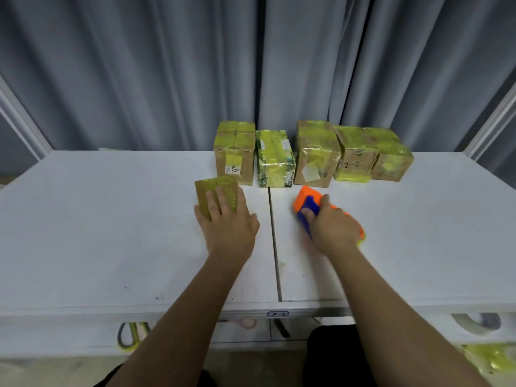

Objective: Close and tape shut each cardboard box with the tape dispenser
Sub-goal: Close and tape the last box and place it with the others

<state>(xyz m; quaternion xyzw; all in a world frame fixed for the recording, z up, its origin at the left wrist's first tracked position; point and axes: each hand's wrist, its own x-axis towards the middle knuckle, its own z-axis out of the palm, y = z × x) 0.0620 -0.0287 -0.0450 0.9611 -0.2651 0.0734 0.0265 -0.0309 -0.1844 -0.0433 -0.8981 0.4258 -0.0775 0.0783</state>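
"2-2" handwritten on the box [356, 160] beyond the right hand's fingers [325, 201]. "2-2" again on the table-edge tag [278, 313]. Other box labels unreadable.

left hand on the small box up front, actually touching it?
Touching. The head view shows the left hand lying flat on the small box, straight fingers overlapping its top with no gap visible.
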